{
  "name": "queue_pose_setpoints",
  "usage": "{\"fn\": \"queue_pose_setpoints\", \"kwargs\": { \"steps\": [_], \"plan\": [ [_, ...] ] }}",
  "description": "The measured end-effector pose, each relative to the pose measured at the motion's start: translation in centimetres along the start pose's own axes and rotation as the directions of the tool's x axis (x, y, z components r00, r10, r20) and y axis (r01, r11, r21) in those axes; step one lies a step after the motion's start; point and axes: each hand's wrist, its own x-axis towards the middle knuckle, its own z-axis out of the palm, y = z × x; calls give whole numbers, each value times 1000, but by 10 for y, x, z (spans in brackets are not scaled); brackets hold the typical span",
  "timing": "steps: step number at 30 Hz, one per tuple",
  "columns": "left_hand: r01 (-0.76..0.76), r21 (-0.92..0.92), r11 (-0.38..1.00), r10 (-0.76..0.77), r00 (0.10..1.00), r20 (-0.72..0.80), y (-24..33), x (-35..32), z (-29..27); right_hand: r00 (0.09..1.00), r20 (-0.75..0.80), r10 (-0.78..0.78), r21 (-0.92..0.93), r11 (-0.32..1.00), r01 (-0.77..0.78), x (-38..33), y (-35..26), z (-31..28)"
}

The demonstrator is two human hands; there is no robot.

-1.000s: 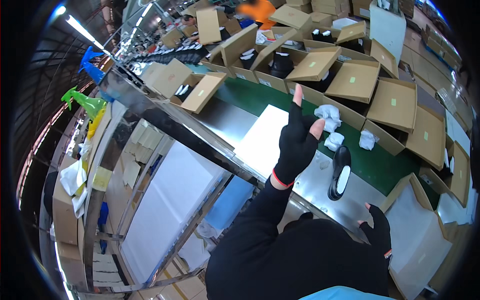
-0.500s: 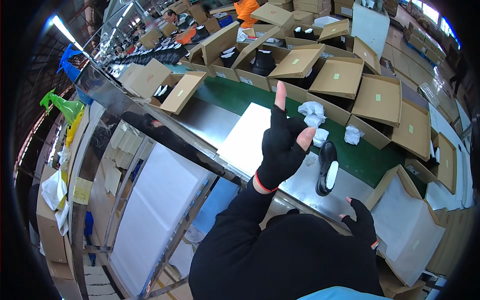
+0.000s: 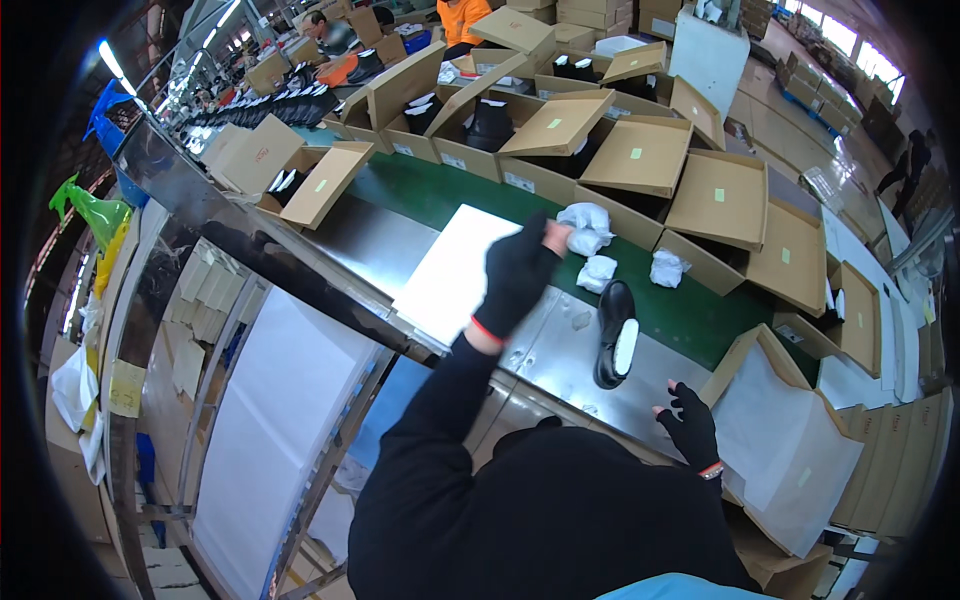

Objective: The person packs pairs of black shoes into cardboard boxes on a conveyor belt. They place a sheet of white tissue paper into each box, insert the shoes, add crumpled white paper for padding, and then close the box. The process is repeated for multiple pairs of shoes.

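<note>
My left hand (image 3: 518,272), in a black fingerless glove, is over the metal bench beside a white paper stack (image 3: 455,270). Its bare fingertips reach the edge of a crumpled white paper wad (image 3: 584,222); motion blur hides whether they grip it. Two smaller paper wads, one nearer (image 3: 597,273) and one to the right (image 3: 668,267), lie by the green belt's edge. A black shoe (image 3: 613,335) with a white insole lies on the bench between my hands. My right hand (image 3: 692,428), gloved alike, is open and holds nothing, near a paper-lined open shoebox (image 3: 780,440).
Open brown shoeboxes (image 3: 640,155) with black shoes line the far side of the green belt (image 3: 430,190). Another open shoebox (image 3: 325,185) stands at the left. Large white paper sheets (image 3: 285,400) lie on a left-hand rack. Other people (image 3: 460,22) are at the back.
My left hand has turned and lowered, its fingers now at the paper wad instead of pointing upward. The whole view has shifted slightly; the shoe stays on the bench.
</note>
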Motion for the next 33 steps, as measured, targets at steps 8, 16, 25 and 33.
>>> {"fn": "queue_pose_setpoints", "kwargs": {
  "steps": [8,16,25,33],
  "plan": [
    [457,855,246,-527,803,-278,-321,-80,-70,902,-426,70,-279,938,-204,18,154,26],
    [558,735,385,-667,719,-196,-366,-123,-101,847,-364,387,-328,798,-506,42,161,9],
    [397,758,518,-283,916,-286,-291,-86,-82,945,-269,183,-249,935,-252,39,171,32],
    [667,-73,741,-662,744,85,-230,-21,-91,978,-174,116,52,993,-108,75,117,103]
  ]
}}
